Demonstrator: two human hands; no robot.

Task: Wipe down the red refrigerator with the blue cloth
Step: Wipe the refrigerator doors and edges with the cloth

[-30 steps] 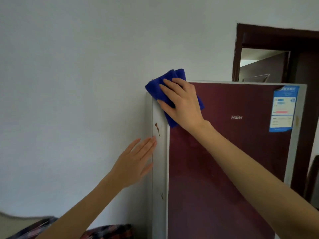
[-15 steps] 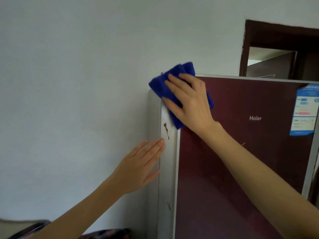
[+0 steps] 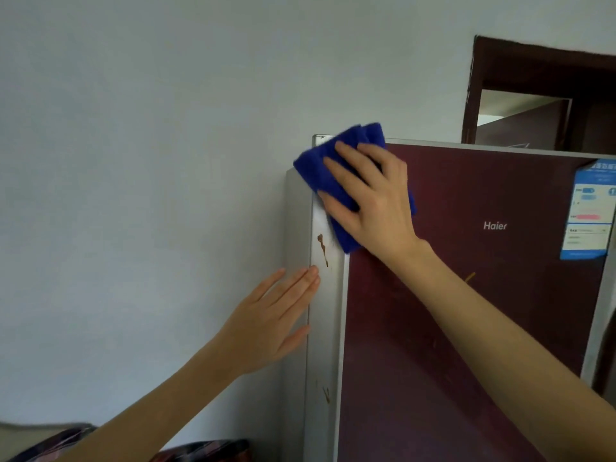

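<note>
Head view, Q: where's the blue cloth (image 3: 320, 175)?
A: top-left corner of red Haier refrigerator (image 3: 466, 328), pressed flat under right hand (image 3: 373, 201), fingers spread; left hand (image 3: 266, 321) flat, fingers straight, against its grey side; brown drip stain (image 3: 322, 249) between them.

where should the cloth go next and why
Probably a short slide down the silver edge strip. The right hand presses the blue cloth flat on the red refrigerator at its top left corner, and a brown drip stain sits on the strip just below the cloth, not yet covered. The left hand rests flat against the refrigerator's side beneath it.
</note>
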